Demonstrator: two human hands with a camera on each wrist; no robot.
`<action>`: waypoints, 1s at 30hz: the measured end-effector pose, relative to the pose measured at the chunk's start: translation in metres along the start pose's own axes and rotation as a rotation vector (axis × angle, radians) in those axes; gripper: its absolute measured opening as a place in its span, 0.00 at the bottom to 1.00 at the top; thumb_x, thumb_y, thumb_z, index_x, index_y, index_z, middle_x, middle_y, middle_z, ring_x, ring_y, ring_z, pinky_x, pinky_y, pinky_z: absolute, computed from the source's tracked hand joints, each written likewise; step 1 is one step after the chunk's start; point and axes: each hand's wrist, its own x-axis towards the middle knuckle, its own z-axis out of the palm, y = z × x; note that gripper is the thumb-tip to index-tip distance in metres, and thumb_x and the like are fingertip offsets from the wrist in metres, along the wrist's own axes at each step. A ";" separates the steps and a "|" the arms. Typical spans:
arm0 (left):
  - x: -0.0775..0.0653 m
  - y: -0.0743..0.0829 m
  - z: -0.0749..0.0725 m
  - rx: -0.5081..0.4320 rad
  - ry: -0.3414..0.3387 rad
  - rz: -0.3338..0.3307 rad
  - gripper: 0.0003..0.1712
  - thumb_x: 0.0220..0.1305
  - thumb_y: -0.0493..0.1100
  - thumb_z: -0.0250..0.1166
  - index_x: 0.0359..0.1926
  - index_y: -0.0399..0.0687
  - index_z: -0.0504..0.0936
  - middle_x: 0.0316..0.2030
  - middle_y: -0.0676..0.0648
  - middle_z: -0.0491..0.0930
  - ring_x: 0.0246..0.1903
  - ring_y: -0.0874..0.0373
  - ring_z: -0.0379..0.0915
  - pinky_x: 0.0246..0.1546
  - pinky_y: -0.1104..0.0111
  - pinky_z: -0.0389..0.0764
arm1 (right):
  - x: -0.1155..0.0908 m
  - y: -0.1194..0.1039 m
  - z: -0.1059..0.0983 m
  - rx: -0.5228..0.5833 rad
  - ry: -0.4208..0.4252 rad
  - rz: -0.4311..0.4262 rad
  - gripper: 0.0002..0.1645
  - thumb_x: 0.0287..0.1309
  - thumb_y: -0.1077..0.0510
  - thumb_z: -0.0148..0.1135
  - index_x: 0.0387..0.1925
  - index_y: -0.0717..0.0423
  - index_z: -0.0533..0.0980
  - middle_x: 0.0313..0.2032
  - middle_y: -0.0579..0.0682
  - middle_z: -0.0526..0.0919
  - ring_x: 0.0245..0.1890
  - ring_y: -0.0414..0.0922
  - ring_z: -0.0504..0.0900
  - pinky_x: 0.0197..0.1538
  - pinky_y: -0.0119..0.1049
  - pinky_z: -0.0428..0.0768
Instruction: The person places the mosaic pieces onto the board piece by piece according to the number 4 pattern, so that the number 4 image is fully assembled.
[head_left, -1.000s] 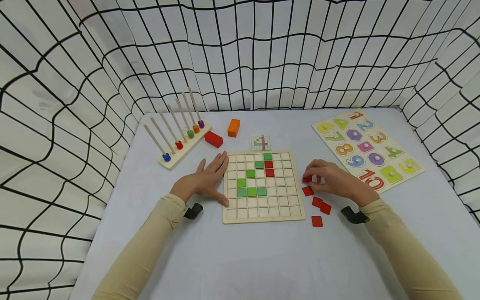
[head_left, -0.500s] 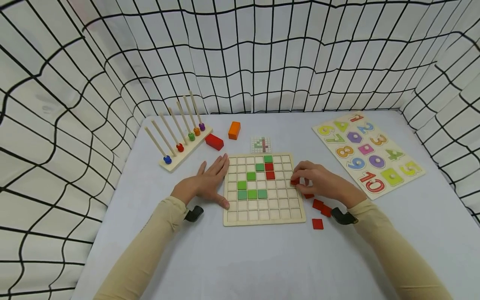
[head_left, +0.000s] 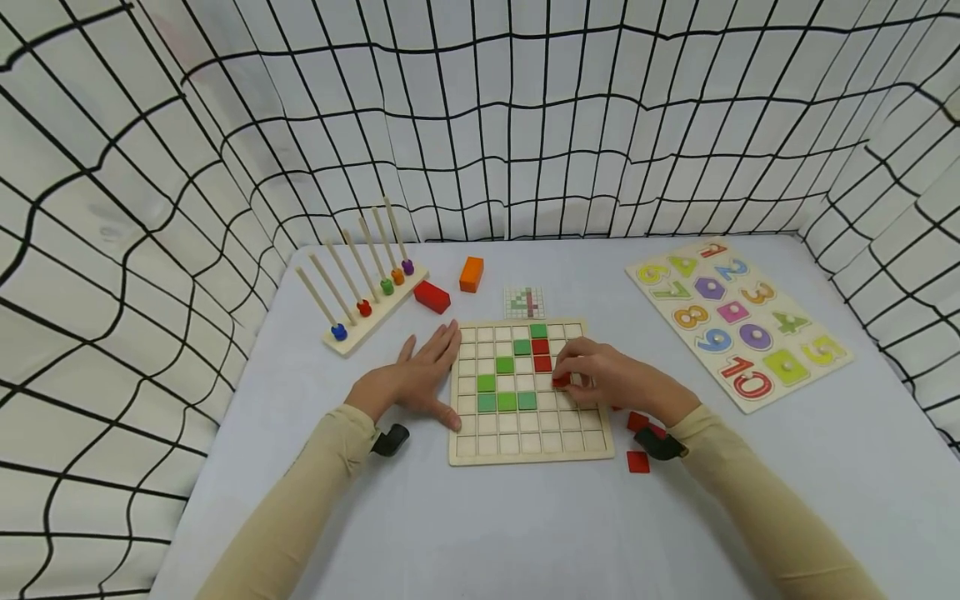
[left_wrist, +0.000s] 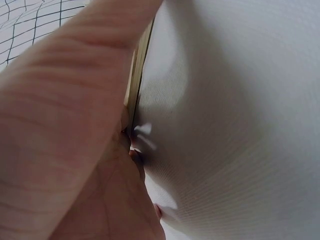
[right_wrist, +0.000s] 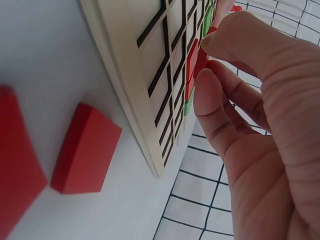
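A wooden grid board [head_left: 531, 450] lies mid-table, with several green tiles [head_left: 507, 402] and two red tiles [head_left: 542, 355] set in its squares. My right hand [head_left: 611, 379] pinches another red tile [head_left: 561, 380] between thumb and fingers, over the board just below the two red ones. In the right wrist view the pinched red tile [right_wrist: 201, 61] is tilted close to the grid. My left hand [head_left: 412, 379] lies with fingers spread, its fingertips and thumb touching the board's left edge. The left wrist view shows mostly palm beside the board's side.
Loose red tiles [head_left: 638, 462] lie right of the board, partly hidden by the right wrist. A small pattern card [head_left: 524, 304] sits behind it. Further back are a peg stand [head_left: 375, 315], a red block [head_left: 432, 297] and an orange block [head_left: 472, 274]. A number puzzle [head_left: 738, 325] lies at right.
My right hand has picked up a red tile beside the board and carried it left over the grid. My left hand stays at the board's edge. The head view has tilted slightly up.
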 end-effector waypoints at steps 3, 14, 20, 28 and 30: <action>0.001 0.000 0.001 0.014 -0.002 -0.006 0.88 0.50 0.76 0.78 0.86 0.41 0.28 0.87 0.42 0.21 0.87 0.43 0.16 0.83 0.35 0.25 | 0.003 -0.001 0.002 -0.011 0.010 -0.029 0.11 0.63 0.67 0.73 0.48 0.60 0.87 0.51 0.57 0.83 0.41 0.45 0.82 0.44 0.33 0.87; 0.001 -0.001 0.002 0.033 0.006 -0.013 0.87 0.51 0.75 0.78 0.86 0.41 0.27 0.87 0.41 0.21 0.87 0.42 0.17 0.83 0.34 0.27 | 0.015 -0.002 0.007 0.008 0.007 -0.089 0.10 0.63 0.67 0.74 0.46 0.62 0.87 0.50 0.57 0.82 0.39 0.46 0.82 0.41 0.32 0.86; 0.000 -0.001 0.001 0.030 -0.002 -0.012 0.87 0.51 0.75 0.78 0.86 0.42 0.26 0.87 0.42 0.20 0.87 0.43 0.16 0.83 0.35 0.26 | 0.020 0.000 0.015 -0.028 0.002 -0.120 0.08 0.63 0.67 0.75 0.44 0.62 0.87 0.48 0.56 0.84 0.42 0.47 0.80 0.43 0.30 0.84; 0.002 -0.002 0.003 0.036 0.003 -0.014 0.87 0.51 0.75 0.78 0.86 0.41 0.27 0.87 0.41 0.21 0.87 0.43 0.16 0.83 0.35 0.26 | 0.018 0.003 0.018 -0.025 0.031 -0.118 0.06 0.62 0.67 0.76 0.41 0.61 0.89 0.46 0.53 0.85 0.48 0.49 0.82 0.50 0.38 0.88; 0.002 -0.002 0.004 0.037 0.003 -0.013 0.87 0.51 0.74 0.78 0.86 0.41 0.27 0.87 0.41 0.21 0.87 0.43 0.17 0.83 0.35 0.26 | 0.018 0.003 0.019 -0.021 0.032 -0.103 0.06 0.62 0.67 0.76 0.41 0.61 0.90 0.46 0.53 0.85 0.49 0.49 0.82 0.51 0.39 0.88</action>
